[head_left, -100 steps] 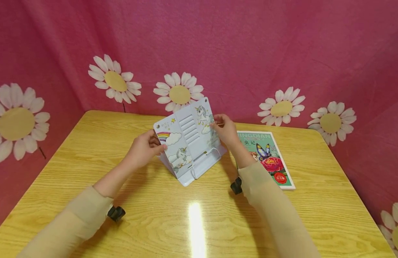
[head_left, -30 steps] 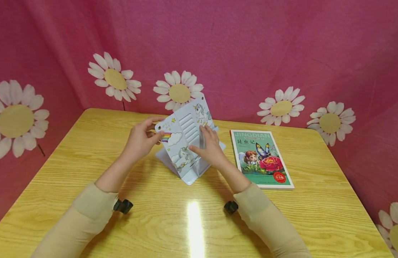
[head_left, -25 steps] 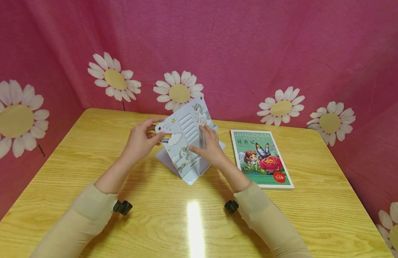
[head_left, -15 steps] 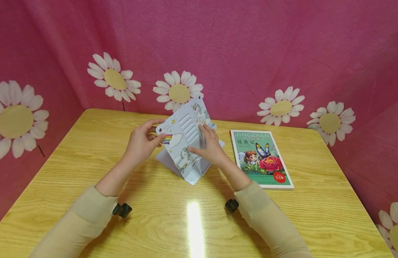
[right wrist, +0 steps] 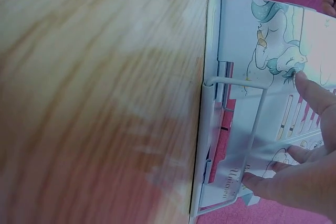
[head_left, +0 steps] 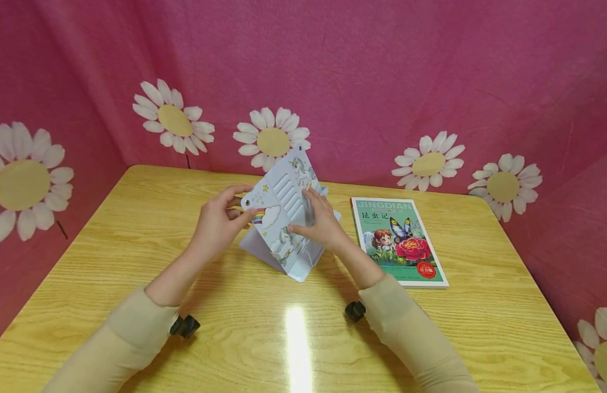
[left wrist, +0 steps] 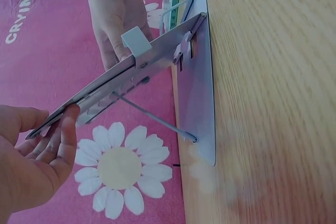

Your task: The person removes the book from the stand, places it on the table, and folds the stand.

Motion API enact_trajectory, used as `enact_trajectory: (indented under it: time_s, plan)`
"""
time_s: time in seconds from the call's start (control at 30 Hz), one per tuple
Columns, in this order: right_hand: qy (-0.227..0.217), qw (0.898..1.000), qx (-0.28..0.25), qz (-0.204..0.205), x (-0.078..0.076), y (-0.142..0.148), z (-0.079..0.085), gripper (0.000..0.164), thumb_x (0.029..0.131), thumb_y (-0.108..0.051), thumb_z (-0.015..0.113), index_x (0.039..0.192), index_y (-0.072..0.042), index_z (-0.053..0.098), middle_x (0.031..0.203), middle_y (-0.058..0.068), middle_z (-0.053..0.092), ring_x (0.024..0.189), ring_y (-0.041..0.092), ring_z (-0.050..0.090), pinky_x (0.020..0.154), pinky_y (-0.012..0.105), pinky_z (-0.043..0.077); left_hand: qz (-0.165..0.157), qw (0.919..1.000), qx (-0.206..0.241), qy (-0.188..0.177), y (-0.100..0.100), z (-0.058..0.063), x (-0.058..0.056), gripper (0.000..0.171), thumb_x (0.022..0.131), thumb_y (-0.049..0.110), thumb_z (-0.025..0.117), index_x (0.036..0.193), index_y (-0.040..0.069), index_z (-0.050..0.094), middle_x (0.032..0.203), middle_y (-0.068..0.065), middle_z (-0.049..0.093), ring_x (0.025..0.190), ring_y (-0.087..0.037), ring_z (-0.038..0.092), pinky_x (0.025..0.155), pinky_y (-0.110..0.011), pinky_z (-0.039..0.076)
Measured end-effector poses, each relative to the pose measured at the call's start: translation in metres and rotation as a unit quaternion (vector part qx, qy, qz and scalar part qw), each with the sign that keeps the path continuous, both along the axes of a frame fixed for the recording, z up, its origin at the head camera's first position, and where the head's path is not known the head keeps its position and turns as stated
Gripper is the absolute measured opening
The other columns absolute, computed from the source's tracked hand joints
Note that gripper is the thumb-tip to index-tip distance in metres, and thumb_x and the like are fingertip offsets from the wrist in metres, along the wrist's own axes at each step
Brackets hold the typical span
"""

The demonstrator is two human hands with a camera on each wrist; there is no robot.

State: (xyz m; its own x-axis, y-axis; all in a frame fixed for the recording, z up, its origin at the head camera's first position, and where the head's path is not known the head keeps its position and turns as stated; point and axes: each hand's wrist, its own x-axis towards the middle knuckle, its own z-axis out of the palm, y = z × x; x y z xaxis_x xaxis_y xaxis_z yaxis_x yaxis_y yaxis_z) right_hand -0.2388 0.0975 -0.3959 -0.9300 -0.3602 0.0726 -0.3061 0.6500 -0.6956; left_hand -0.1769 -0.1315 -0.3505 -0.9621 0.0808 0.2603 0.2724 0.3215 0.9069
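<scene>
A white book stand [head_left: 284, 191] with unicorn and rainbow pictures stands on the table, its slotted back panel leaning over a base plate [left wrist: 202, 87]. My left hand [head_left: 217, 221] pinches the panel's upper left edge, thumb in front and fingers behind. In the left wrist view a thin metal rod [left wrist: 152, 116] props the panel from behind. My right hand [head_left: 325, 224] lies spread against the front of the panel, fingertips on its lower middle. A wire page holder [right wrist: 257, 124] rises from the stand's lower lip in the right wrist view, close to those fingers.
A green paperback book [head_left: 399, 240] with a butterfly and a red flower on its cover lies flat to the right of the stand. Behind the wooden table [head_left: 234, 338] hangs a pink curtain [head_left: 343, 71] with daisies.
My right hand has moved from the stand's right edge to the front of its panel. Lately the stand has turned slightly, its left edge coming nearer and rightward, with my left hand still gripping it.
</scene>
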Motion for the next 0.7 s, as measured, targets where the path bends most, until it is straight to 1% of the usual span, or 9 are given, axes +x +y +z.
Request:
enact_trajectory:
  time_s: [0.07,0.2,0.3,0.5,0.7]
  plan:
    - [0.001,1.0,-0.001,0.001,-0.0005,0.0,-0.0008,0.093,0.078,-0.028,0.078,0.15,-0.01,0.022,0.157,0.012,0.014,0.144,0.039,0.004,0.114,0.056,0.008,0.0,1.0,-0.001,0.005,0.001,0.0002,0.0016,0.044,0.086,0.004,0.066,0.128,0.004,0.053,0.103,-0.021,0.066,0.08,-0.03,0.069,0.064,-0.034,0.058]
    - [0.002,1.0,-0.004,0.001,-0.0011,0.0001,-0.0016,0.095,0.077,-0.028,0.079,0.15,-0.01,0.021,0.157,0.012,0.014,0.143,0.039,0.004,0.115,0.056,0.008,-0.001,1.0,-0.001,0.007,0.0031,-0.0002,0.0037,0.045,0.086,0.004,0.067,0.128,0.004,0.053,0.102,-0.021,0.066,0.081,-0.03,0.069,0.062,-0.023,0.056]
    - [0.001,1.0,-0.004,0.003,-0.001,0.0006,-0.0011,0.095,0.077,-0.028,0.079,0.15,-0.011,0.021,0.157,0.011,0.015,0.144,0.039,0.004,0.115,0.055,0.008,0.0,0.9999,-0.006,0.011,0.0038,-0.0005,0.0046,0.044,0.085,0.004,0.068,0.127,0.004,0.054,0.102,-0.021,0.066,0.081,-0.029,0.069,0.062,-0.02,0.055]
    - [-0.009,1.0,-0.006,0.01,-0.0001,0.0027,0.0018,0.095,0.077,-0.028,0.079,0.15,-0.013,0.022,0.158,0.01,0.013,0.144,0.037,0.003,0.115,0.055,0.009,-0.003,0.9996,-0.018,0.019,0.0045,-0.0009,0.006,0.044,0.084,0.005,0.069,0.126,0.004,0.054,0.1,-0.02,0.067,0.082,-0.028,0.07,0.065,-0.019,0.055]
    - [-0.005,1.0,-0.006,0.024,-0.0021,0.0053,0.0021,0.095,0.077,-0.027,0.079,0.15,-0.011,0.021,0.157,0.011,0.014,0.144,0.035,0.006,0.115,0.053,0.012,-0.004,0.9995,-0.016,0.026,0.0071,-0.0016,0.009,0.044,0.084,0.004,0.07,0.125,0.003,0.054,0.101,-0.02,0.067,0.082,-0.028,0.069,0.067,-0.021,0.056]
